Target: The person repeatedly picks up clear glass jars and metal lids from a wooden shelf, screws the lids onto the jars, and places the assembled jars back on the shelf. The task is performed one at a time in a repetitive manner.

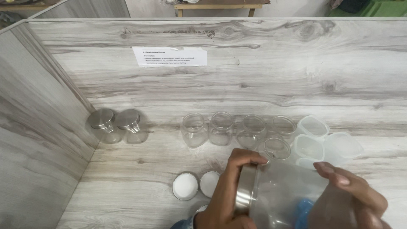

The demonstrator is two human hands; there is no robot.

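Glass jar point(284, 193) tilted, left hand point(227, 193) gripping steel lid point(245, 191), white paper label point(169, 56) behind

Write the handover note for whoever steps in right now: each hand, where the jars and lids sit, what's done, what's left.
Left hand: grip around the steel lid on the big clear jar.
Right hand: steadying that jar's body, tilted sideways.
Done: two lidded jars stand at the left wall.
Left: five open jars in the middle; loose lids lie in front; plastic containers to the right.
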